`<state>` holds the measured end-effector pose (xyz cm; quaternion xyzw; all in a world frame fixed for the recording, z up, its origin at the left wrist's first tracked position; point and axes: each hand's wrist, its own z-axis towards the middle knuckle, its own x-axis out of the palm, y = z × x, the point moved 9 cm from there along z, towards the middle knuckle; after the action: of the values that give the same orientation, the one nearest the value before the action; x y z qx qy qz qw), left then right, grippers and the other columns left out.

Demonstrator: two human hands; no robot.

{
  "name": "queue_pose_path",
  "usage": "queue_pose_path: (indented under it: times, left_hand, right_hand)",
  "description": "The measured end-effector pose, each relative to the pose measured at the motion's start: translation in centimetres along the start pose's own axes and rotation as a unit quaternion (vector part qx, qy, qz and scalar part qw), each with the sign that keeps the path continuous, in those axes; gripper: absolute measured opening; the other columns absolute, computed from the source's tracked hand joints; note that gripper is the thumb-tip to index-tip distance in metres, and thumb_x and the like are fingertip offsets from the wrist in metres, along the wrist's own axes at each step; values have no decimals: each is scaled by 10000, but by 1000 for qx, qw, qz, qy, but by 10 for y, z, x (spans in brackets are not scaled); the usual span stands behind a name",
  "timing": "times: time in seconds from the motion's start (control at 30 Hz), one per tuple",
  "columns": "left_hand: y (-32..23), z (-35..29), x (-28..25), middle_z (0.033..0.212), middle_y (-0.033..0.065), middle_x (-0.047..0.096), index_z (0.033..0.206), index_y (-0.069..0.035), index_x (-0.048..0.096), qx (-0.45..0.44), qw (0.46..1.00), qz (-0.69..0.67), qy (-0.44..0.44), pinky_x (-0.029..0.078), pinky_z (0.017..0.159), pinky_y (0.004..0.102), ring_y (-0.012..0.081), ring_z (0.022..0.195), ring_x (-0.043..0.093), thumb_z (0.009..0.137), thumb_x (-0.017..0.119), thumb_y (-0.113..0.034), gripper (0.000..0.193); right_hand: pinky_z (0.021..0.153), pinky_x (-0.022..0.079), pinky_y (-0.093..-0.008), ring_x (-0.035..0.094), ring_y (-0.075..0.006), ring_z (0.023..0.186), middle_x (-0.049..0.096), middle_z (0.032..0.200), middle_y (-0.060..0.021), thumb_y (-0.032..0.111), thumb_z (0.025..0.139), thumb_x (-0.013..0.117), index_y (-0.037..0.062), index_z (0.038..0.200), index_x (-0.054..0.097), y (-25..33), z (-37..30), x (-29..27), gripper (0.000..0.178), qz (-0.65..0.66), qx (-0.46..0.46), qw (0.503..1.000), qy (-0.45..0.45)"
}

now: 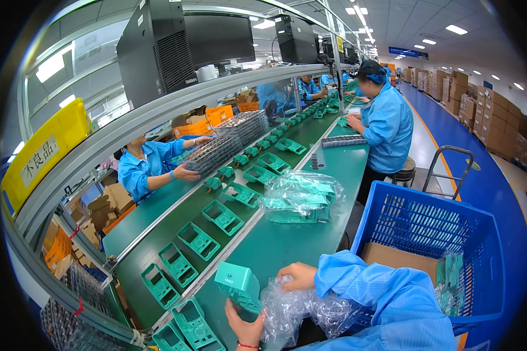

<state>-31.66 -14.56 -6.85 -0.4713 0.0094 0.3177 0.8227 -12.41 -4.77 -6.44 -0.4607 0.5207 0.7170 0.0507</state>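
Note:
My left hand (245, 325), with a red cord at the wrist, holds a green plastic housing (238, 282) from below at the near edge of the bench. My right hand (299, 275) is closed on a crumpled clear plastic bag (298, 307), just right of the housing. Part of the bag drapes near my left fingers. Beside my left hand, another open green housing (197, 325) lies at the front. Farther along the bench sits a clear bag full of green housings (301, 198).
A conveyor belt (136, 275) on the left carries rows of green housings. At right stands a blue crate (386, 196) with cardboard and bagged parts. One co-worker (386, 126) works farther along; another (143, 167) across the belt handles stacked trays (214, 155). A metal frame (99, 149) runs along the left.

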Motion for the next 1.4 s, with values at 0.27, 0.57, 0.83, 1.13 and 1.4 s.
queue_pose_path:
  times: [0.27,0.57,0.83,1.13,1.4]
  left_hand:
    - [4,-3,-5,1078,195,487,1232,109,357,1,1000,8,5,428,791,384,312,946,502,515,836,-223,924]
    - [4,-5,-10,1098,206,487,1231,109,362,-4,1000,4,6,431,815,387,323,981,505,511,841,-229,929]
    - [6,-7,-15,1104,208,486,1234,107,364,-7,1000,-1,1,429,825,387,323,987,506,506,843,-221,931]
    - [7,-9,-19,1093,204,490,1230,103,366,-6,1000,7,-2,430,819,386,320,978,507,507,840,-215,921]
    - [12,-10,-21,1157,185,472,1280,105,332,-13,1000,13,16,439,814,354,270,1003,500,512,854,-293,1011]
  right_hand:
    - [805,463,-363,618,-299,911,636,974,-179,255,716,677,14,1043,606,0,0,7,412,-4,-1,1000,-2]
    - [803,464,-363,617,-298,913,638,969,-177,253,715,675,13,1043,605,4,-1,11,413,1,-11,1000,-3]
    - [775,474,-363,629,-295,871,643,937,-182,262,723,666,7,1054,599,10,-2,12,423,1,0,1000,-1]
    - [796,467,-359,621,-295,898,638,964,-183,267,723,670,7,1063,597,12,-2,16,434,0,-14,1000,-5]
    - [804,465,-361,618,-300,905,636,971,-184,267,729,670,6,1059,598,14,-2,21,427,1,-8,1000,-1]
